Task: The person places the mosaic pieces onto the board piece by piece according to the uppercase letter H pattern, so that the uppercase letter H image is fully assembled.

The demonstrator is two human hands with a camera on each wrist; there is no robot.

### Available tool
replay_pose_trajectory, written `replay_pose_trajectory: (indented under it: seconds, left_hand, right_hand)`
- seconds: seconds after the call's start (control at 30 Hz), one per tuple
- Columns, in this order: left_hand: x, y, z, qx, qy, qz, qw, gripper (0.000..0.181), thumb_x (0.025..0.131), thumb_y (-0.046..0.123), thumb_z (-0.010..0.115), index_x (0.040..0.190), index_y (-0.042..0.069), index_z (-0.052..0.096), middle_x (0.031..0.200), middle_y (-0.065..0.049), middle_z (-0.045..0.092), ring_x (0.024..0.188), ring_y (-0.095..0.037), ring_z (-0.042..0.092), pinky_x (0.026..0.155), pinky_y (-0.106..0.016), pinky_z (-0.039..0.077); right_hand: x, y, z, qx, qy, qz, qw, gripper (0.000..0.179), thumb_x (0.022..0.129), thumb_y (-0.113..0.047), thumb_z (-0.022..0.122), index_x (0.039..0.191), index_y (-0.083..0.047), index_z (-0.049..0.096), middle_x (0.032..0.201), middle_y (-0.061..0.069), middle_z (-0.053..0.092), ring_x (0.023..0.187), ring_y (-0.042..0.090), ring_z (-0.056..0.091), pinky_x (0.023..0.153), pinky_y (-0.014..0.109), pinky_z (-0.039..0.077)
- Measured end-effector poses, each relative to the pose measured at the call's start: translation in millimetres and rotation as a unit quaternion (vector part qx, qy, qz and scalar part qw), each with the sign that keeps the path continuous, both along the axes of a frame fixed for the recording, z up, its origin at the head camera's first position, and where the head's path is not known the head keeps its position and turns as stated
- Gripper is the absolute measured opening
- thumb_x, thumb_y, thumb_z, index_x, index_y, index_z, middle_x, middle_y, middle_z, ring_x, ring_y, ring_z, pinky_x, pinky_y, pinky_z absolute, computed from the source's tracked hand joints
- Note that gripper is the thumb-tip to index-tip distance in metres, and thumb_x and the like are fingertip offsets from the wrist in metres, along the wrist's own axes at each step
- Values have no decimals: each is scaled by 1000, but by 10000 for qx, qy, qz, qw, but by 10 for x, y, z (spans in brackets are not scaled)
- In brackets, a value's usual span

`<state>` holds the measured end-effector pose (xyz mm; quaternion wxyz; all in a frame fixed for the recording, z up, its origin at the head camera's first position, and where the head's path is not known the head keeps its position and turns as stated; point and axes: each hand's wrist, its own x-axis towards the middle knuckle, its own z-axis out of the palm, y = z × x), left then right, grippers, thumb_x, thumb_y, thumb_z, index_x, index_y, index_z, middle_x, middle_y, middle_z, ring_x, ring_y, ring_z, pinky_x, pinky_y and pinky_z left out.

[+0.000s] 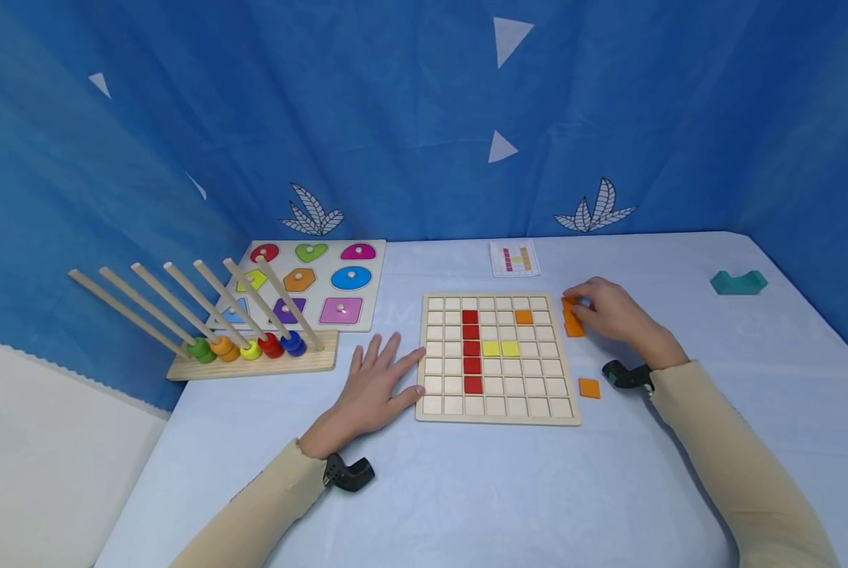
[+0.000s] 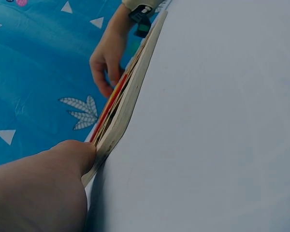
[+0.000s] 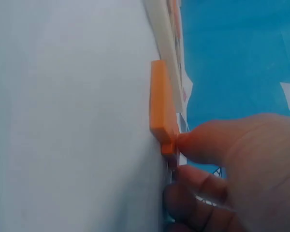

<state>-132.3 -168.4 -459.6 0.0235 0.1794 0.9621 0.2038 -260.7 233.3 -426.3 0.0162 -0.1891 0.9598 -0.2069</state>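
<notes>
A wooden grid board (image 1: pixel 498 406) lies flat on the table. It holds a column of several red tiles (image 1: pixel 472 348), two yellow tiles (image 1: pixel 500 349) side by side and one orange tile (image 1: pixel 524 317) near the upper right. My left hand (image 1: pixel 374 390) rests with spread fingers at the board's left edge, its thumb and index fingertip touching the frame. Right of the board, my right hand (image 1: pixel 611 314) pinches an orange tile (image 3: pixel 168 147) between thumb and index finger, partly hidden by the fingers. Another orange tile (image 1: pixel 574 326) lies close by it, and a separate orange tile (image 1: pixel 589 388) lies nearer me.
Behind the board lies a small pattern card (image 1: pixel 514 259). At the left stand a wooden peg rack (image 1: pixel 310 361) with coloured rings and upright rods, and a shape puzzle board (image 1: pixel 375 276) behind it. A teal holder (image 1: pixel 739 282) sits far right. Blue curtain (image 1: pixel 409 118) closes the back.
</notes>
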Motion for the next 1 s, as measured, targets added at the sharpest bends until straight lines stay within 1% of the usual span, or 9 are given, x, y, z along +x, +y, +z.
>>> replay_pose_trajectory:
  seconds: [0.13,0.3,0.4,0.53,0.73,0.87,1.0]
  left_hand:
    - [2,-6,2,-8,11,-3,10000,62,98,47,58,154,25,46,168,-22,26,156,-51,10,121,-74,7]
    - [0,-6,0,17,25,-23,10000,62,98,47,58,154,25,47,167,-22,27,156,-52,11,120,-74,7]
    - [-2,-3,-3,3,20,-22,10000,62,98,48,58,154,25,47,167,-22,27,156,-51,11,120,-74,7]
    - [-4,0,-5,-6,19,-10,10000,62,98,48,58,154,25,47,167,-22,27,156,-51,10,121,-74,7]
    - [1,0,-4,31,17,5,10000,62,98,47,59,154,24,48,167,-22,27,156,-52,10,120,-74,7]
    - [4,-2,-3,35,-4,1,10000,62,98,47,58,154,24,47,167,-22,27,156,-51,10,120,-74,7]
    - [2,-1,-3,18,-16,6,10000,62,98,48,58,154,24,47,168,-22,26,157,-51,10,121,-73,6]
  right_hand:
    - [-8,3,-19,98,49,49,9999,32,99,-5,59,127,9,66,119,30,63,107,40,59,96,58,50]
    - [3,2,-5,129,13,5,9999,30,98,-7,61,123,9,68,116,29,64,104,39,59,94,56,51]
    - [12,5,19,164,-101,-32,9998,30,97,-8,63,122,9,69,113,28,64,99,36,59,92,55,52]
    - [14,24,47,259,-359,-94,9990,32,95,-10,66,120,8,69,112,26,64,94,34,57,90,53,52]
    - [-7,37,62,267,-630,-119,9976,29,93,-12,69,115,8,71,105,22,68,92,32,57,90,53,52]
    - [-15,35,55,243,-623,-114,9977,26,94,-10,68,112,7,72,101,20,70,90,31,58,88,51,53]
    - [-11,34,55,317,-544,-159,9979,26,95,-9,67,115,7,72,99,19,69,88,29,56,85,47,52]
